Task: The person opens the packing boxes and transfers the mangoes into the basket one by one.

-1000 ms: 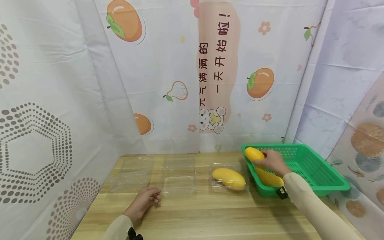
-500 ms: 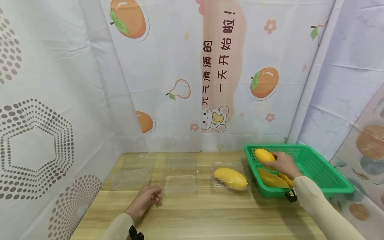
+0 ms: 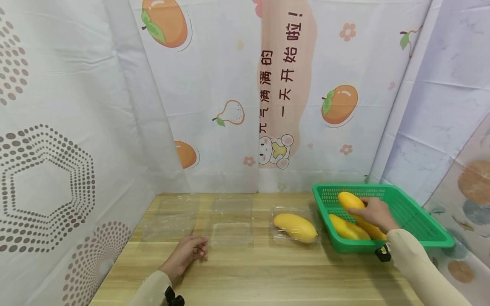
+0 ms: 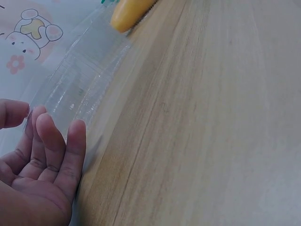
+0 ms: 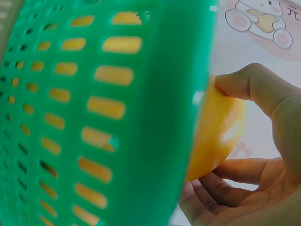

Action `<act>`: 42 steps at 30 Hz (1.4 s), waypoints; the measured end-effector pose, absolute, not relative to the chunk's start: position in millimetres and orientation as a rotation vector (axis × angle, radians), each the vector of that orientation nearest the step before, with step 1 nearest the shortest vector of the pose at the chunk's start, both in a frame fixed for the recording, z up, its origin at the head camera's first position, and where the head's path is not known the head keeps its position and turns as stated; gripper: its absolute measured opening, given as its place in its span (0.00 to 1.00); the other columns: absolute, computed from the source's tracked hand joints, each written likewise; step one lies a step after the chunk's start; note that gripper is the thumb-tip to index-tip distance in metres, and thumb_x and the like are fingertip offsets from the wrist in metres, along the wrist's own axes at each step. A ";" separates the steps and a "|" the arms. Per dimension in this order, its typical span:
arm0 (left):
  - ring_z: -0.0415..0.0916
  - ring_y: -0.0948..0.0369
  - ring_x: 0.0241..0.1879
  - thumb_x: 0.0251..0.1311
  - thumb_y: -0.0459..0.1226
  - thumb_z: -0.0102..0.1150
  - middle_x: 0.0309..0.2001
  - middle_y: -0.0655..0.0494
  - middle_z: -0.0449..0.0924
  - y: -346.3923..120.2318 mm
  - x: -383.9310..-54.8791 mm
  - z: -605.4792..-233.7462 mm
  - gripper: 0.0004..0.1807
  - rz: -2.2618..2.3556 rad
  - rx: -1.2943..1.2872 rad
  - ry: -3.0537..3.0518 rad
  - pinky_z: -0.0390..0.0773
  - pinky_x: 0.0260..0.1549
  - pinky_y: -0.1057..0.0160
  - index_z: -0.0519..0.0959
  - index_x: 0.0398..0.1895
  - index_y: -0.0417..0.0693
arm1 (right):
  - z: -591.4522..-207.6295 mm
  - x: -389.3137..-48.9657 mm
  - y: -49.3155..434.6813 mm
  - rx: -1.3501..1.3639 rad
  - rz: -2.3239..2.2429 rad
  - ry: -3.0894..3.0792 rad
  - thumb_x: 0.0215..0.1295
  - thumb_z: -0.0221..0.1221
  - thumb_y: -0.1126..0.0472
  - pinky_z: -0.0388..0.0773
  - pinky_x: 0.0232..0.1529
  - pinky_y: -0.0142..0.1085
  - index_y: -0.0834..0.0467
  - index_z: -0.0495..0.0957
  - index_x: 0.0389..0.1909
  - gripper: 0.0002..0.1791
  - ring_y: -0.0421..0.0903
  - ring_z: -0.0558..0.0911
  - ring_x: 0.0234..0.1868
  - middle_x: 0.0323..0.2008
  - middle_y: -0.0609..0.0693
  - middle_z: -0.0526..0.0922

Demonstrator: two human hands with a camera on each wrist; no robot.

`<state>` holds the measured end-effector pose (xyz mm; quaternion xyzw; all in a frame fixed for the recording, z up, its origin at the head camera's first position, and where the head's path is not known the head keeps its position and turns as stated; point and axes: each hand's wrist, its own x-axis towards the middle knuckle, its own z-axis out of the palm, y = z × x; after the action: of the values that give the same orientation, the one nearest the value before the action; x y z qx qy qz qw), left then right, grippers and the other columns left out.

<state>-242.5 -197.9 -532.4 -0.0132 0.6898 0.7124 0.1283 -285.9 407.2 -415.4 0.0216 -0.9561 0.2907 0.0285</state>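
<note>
My right hand [image 3: 379, 214] grips a yellow mango [image 3: 350, 202] over the left part of the green plastic basket [image 3: 425, 245]. In the right wrist view the thumb and fingers curl round this mango [image 5: 218, 129], partly hidden by the basket wall [image 5: 162, 108]. Below it in the basket lie other mangoes [image 3: 346, 229], partly covered by the hand. My left hand [image 3: 187, 255] rests on the table with loosely bent fingers, holding nothing. Just beyond it is a clear plastic box [image 3: 231, 233]. Another mango [image 3: 294, 227] sits in a clear box left of the basket.
A further clear plastic box [image 3: 168, 225] stands at the table's left, its lid part raised behind. Printed curtains [image 3: 214, 85] hang round the back and sides of the wooden table [image 3: 268, 276].
My right hand has moved right with the mango, from the basket's left rim to farther over its inside. The left hand stays in place. The head view has shifted slightly.
</note>
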 end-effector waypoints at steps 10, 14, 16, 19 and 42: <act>0.75 0.61 0.30 0.74 0.38 0.57 0.31 0.53 0.78 -197.6 -241.9 -533.7 0.15 2.074 -0.031 1.995 0.85 0.39 0.58 0.76 0.45 0.29 | -415.5 -280.7 428.3 0.005 0.863 -3.003 0.67 0.66 0.42 0.73 0.31 0.40 0.78 0.72 0.61 0.43 0.51 0.74 0.34 0.37 0.59 0.82; 0.75 0.62 0.30 0.74 0.38 0.56 0.31 0.53 0.78 -198.2 -242.2 -533.3 0.15 2.075 -0.032 1.998 0.85 0.40 0.58 0.77 0.45 0.29 | -415.9 -281.7 435.3 -0.003 0.836 -3.004 0.66 0.66 0.42 0.73 0.31 0.40 0.79 0.72 0.61 0.44 0.51 0.75 0.34 0.38 0.60 0.83; 0.75 0.62 0.30 0.75 0.37 0.56 0.31 0.53 0.78 -198.0 -242.3 -532.6 0.14 2.078 -0.038 1.999 0.85 0.41 0.57 0.77 0.44 0.30 | -415.9 -282.0 438.5 -0.006 0.827 -3.001 0.66 0.67 0.42 0.72 0.30 0.40 0.79 0.73 0.59 0.42 0.51 0.75 0.33 0.37 0.60 0.83; 0.75 0.62 0.30 0.75 0.37 0.56 0.31 0.53 0.78 -197.3 -242.5 -531.9 0.14 2.086 -0.039 1.998 0.85 0.40 0.57 0.77 0.44 0.29 | -416.3 -281.4 442.8 -0.014 0.815 -3.007 0.66 0.67 0.43 0.74 0.31 0.42 0.80 0.73 0.58 0.42 0.52 0.75 0.34 0.37 0.63 0.83; 0.76 0.61 0.30 0.73 0.39 0.59 0.31 0.52 0.78 -197.6 -242.7 -532.9 0.16 2.092 -0.053 1.992 0.85 0.38 0.60 0.77 0.44 0.29 | -421.3 -268.9 471.7 -0.181 0.677 -3.036 0.65 0.65 0.43 0.64 0.25 0.39 0.58 0.67 0.21 0.27 0.47 0.66 0.24 0.20 0.49 0.62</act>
<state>-242.7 -197.6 -532.9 -0.0181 0.6839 0.7184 0.1258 -268.9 471.7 -421.3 -0.0581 -0.9743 0.2171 0.0128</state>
